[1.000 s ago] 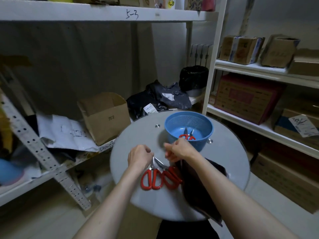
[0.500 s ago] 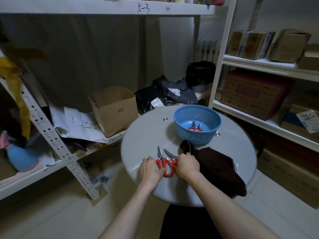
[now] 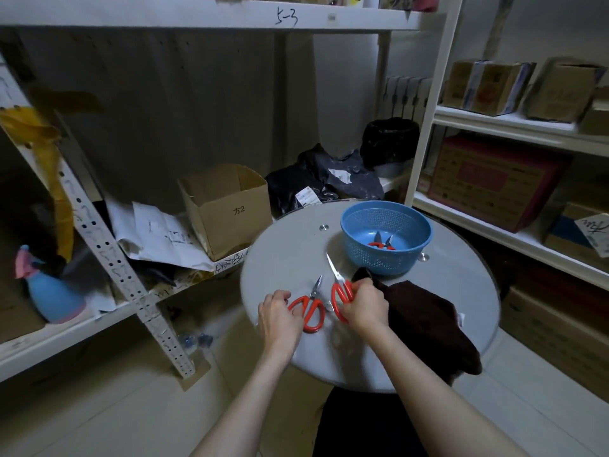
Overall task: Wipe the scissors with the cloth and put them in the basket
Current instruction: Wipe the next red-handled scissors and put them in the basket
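**Two pairs out, one picked up, wipe not begun**

I read the round grey table [image 3: 290, 245] as a clock face, with myself at 6.

Nearest me, at about 8 o'clock by the rim, my left hand [image 3: 280, 315] has its fingers curled onto the near loop of the left pair of red-handled steel scissors [image 3: 311, 311]. That pair lies flat with its blades shut and pointing toward 12.

Just right of it, near the centre, my right hand [image 3: 364, 308] is closed round the handles of the right pair of red-handled steel scissors [image 3: 339, 293]. Its blades angle up toward 11.

The dark brown towelling cloth [image 3: 425, 321] sprawls from the centre out to 4 o'clock, draping over the rim. One corner rises just behind my right knuckles. I can't tell whether that corner touches the blades.

Farther off, at 12 to 1 o'clock, the blue perforated plastic basket [image 3: 379, 262] holds a third red-handled pair [image 3: 380, 244].

As I judge it, I'm at the start of a wipe, with a pair in hand and no cloth on the blades yet. Next I'd free the left hand, take up the cloth and draw it along the blades. Then the pair goes into the basket at 12, lowered handles-first and clear of the pair already in there.
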